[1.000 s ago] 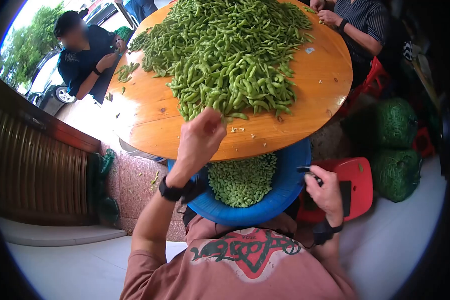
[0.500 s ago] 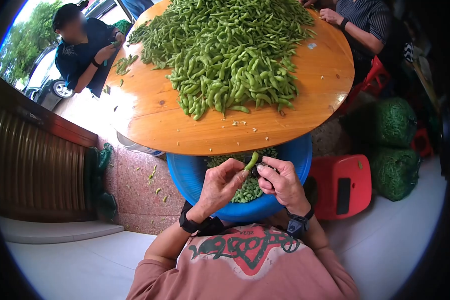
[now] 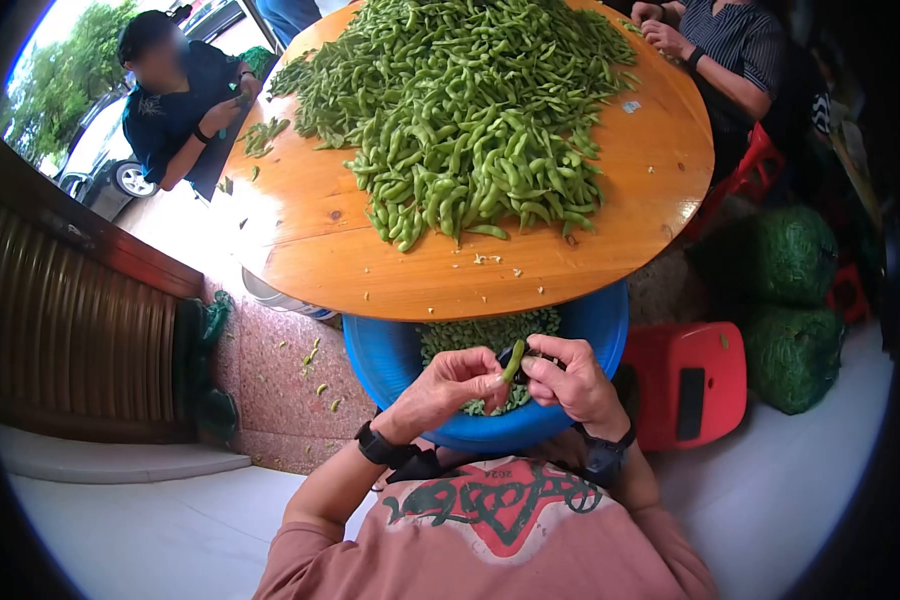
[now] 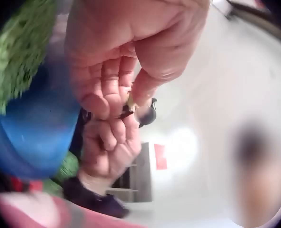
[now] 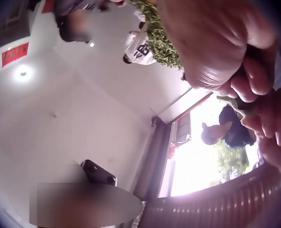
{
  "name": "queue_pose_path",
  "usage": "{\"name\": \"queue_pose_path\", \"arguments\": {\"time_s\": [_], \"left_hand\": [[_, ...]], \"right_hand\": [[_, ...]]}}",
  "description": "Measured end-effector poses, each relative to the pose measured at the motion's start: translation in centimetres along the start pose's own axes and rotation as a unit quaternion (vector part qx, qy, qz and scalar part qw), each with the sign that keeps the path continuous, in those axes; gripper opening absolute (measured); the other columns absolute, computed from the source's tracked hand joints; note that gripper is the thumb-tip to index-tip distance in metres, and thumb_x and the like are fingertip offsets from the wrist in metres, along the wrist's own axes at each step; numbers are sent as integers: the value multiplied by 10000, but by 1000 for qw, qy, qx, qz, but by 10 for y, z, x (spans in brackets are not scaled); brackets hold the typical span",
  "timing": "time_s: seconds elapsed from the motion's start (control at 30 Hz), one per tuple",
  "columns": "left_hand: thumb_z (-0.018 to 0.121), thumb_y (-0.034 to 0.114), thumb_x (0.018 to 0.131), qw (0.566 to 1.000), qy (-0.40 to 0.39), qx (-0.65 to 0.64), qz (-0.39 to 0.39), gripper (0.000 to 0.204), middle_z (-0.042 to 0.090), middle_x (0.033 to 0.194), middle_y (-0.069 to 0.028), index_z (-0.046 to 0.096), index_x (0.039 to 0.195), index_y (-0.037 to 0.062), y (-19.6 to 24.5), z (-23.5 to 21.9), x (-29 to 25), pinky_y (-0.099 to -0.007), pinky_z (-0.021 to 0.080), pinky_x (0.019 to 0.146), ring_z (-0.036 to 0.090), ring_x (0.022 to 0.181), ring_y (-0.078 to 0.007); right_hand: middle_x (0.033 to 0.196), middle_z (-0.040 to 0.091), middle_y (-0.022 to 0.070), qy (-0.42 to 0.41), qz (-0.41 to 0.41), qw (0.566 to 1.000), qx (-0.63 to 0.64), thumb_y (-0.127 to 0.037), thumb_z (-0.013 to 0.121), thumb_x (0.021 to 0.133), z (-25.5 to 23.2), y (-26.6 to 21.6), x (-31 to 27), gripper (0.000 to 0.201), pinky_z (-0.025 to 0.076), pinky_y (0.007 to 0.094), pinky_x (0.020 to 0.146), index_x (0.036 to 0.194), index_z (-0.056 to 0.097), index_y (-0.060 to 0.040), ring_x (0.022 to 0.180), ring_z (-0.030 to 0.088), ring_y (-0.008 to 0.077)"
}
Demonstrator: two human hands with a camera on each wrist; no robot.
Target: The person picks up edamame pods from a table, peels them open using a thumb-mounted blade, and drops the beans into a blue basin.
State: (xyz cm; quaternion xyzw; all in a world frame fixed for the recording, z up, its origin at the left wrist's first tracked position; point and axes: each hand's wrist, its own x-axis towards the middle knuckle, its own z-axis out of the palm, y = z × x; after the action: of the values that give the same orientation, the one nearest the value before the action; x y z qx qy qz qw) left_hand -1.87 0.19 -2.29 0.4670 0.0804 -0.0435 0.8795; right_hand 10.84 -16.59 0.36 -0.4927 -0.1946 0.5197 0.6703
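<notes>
Pod (image 3: 511, 361) pinched between left hand (image 3: 448, 385) and right hand (image 3: 570, 380) over blue basin (image 3: 590, 330) below bench (image 3: 370, 280) near edge; grip seemingly fingertip-thin, so slipping and dropping beans past basin rim onto floor likely.

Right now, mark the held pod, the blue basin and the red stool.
pod (image 3: 512, 360), head view, middle of the green pod pinched between both hands.
blue basin (image 3: 380, 352), head view, bare left wall.
red stool (image 3: 705, 355), head view, top of the seat.
</notes>
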Motion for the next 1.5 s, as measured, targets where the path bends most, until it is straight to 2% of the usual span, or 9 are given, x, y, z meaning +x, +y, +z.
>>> {"name": "queue_pose_path", "arguments": {"time_s": [0.17,0.27,0.57,0.9,1.0,1.07,1.3,1.43,1.5], "left_hand": [[700,276,935,972,115,193,63,287,634,752,-48,599,970,10,-7,1,14,-264,469,605,586,690,-112],[682,219,937,853,125,492,123,255,632,659,-134,605,1011,-12,5,9,11,-334,501,581,644,609,-193],[615,136,937,808,89,568,127,162,561,616,-225,575,965,-18,3,6,5,-457,436,514,603,588,-412],[551,157,973,809,40,578,96,266,578,597,-201,544,1131,-57,-8,-10,-2,-436,461,530,623,570,-363],[481,168,1016,891,39,453,-3,332,637,657,-144,499,1266,-50,-6,-7,-1,-380,505,583,658,624,-266],[427,176,1042,985,65,136,-86,380,669,853,-113,450,1355,-39,-20,-14,1,-340,536,689,670,784,-209],[429,112,981,976,136,-168,11,401,630,978,-102,465,1347,-48,-41,-5,14,-321,527,754,619,824,-165],[452,58,964,939,161,234,196,187,572,978,-53,574,1085,-16,-43,5,15,-278,480,708,532,847,-103],[455,57,964,951,182,182,168,140,563,949,-44,567,1027,3,-57,0,21,-268,462,688,519,822,-99]], "right_hand": [[787,565,103,52,-172,925,-335,-19,611,877,-1,17,9,100,443,311,568,955,612,44,617,558,193],[795,577,146,60,-179,914,-358,-11,622,840,-1,13,8,122,457,343,599,943,616,54,659,589,263],[807,618,159,52,-183,899,-395,-15,617,831,-1,22,11,131,476,346,605,940,663,42,680,622,294],[810,630,172,58,-161,900,-400,-44,629,830,-10,40,15,126,488,366,620,924,671,28,707,639,325],[798,615,179,74,-170,891,-415,-47,631,835,-6,37,16,106,483,375,618,900,649,34,711,632,338],[786,601,182,90,-181,884,-421,-40,622,837,-4,34,18,89,479,385,614,885,634,35,712,624,348],[814,541,171,162,-305,797,-495,21,595,839,13,51,28,32,482,434,623,870,586,24,724,588,395],[848,533,176,181,-277,792,-514,46,595,823,23,55,27,87,484,453,623,901,575,14,749,576,396],[866,533,172,188,-294,779,-521,39,591,829,18,58,29,98,498,454,617,920,569,10,748,589,395]]}}
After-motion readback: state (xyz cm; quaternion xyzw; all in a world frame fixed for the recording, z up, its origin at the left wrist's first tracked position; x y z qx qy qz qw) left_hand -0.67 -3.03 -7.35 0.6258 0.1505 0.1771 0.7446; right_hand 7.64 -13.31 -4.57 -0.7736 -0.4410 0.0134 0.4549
